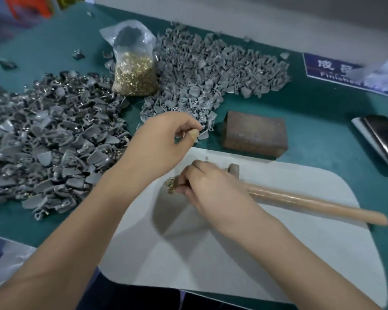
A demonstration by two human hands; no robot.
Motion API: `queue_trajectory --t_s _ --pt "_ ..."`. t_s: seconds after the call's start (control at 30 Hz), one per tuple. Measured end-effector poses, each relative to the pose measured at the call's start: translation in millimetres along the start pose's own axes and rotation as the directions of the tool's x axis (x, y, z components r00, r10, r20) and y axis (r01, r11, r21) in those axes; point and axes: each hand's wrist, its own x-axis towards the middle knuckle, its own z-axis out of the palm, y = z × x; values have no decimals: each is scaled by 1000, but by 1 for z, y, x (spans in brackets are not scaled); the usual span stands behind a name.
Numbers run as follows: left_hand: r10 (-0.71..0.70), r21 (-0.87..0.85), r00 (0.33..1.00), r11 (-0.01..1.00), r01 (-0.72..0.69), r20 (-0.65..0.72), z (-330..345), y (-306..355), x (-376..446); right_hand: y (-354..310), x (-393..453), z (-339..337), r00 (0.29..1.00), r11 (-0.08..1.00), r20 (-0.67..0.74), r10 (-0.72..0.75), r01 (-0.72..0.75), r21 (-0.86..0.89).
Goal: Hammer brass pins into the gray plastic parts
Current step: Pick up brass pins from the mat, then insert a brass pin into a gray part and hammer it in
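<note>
We see two heaps of gray plastic parts on the green table: a paler heap (213, 74) toward the far edge and a darker heap (47, 144) at the left edge, this one glinting with brass here and there. Between them stands a clear bag of brass pins (133, 72), upright, touching both heaps. A rust-brown block (254, 133) sits just beside the near tip of the paler heap, and a dark shiny object (383, 139) lies at the right edge — what it is we cannot tell.

Our left hand (164, 139) hovers over the near tip of the paler heap, fingers curled, pinching a small part between thumb and a taped fingertip. Our right hand (208, 186) rests on the white mat (278, 253) at the near edge, fingers closed over a little cluster of loose brass pins (170, 185). It hides part of the hammer (300, 200), whose head lies just behind it and whose wooden handle runs toward the right edge.

A blue sign (332, 70) lies flat at the far right corner — partly covered by clear plastic. Behind the table is a pale wall.
</note>
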Motion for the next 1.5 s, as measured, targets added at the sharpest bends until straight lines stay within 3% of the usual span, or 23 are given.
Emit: queue_trajectory --t_s 0.1,0.2,0.3,0.4,0.5,0.67,0.77,0.9,1.07,1.17,1.33,1.5 --pt "29 116 999 993 -31 25 8 5 18 8 1 -4 1000 996 7 -19 18 90" --pt "60 262 998 963 -66 30 16 6 34 29 -3 -16 990 882 -142 -26 89 463" --pt "32 362 999 931 -46 43 24 5 42 61 -4 -25 922 812 -376 92 149 564" --pt "44 358 999 932 -50 24 29 4 41 89 -4 -26 866 730 -429 258 116 674" --pt "114 258 994 960 -108 -5 27 6 41 110 -5 -27 829 661 -433 354 106 743" --pt "81 -198 996 978 -72 36 30 27 57 124 -10 -31 779 505 -377 501 91 859" --pt "76 -191 993 980 -58 87 42 35 71 128 -12 -27 726 624 -458 513 51 779" --pt "194 -124 978 975 -184 73 54 41 80 129 -9 -23 662 785 -591 460 7 619" --pt "264 -216 965 942 -257 1 68 44 68 138 -9 -20 615 770 -604 508 -9 638" --pt "264 -207 964 942 -265 -30 71 42 59 136 -8 -18 600 806 -615 512 -89 584" --pt "284 -135 956 947 -291 -75 70 43 57 130 -8 -14 632 877 -647 428 -118 465" --pt "221 -96 975 970 -223 -34 69 39 57 126 -7 -11 655 868 -623 427 -103 486"
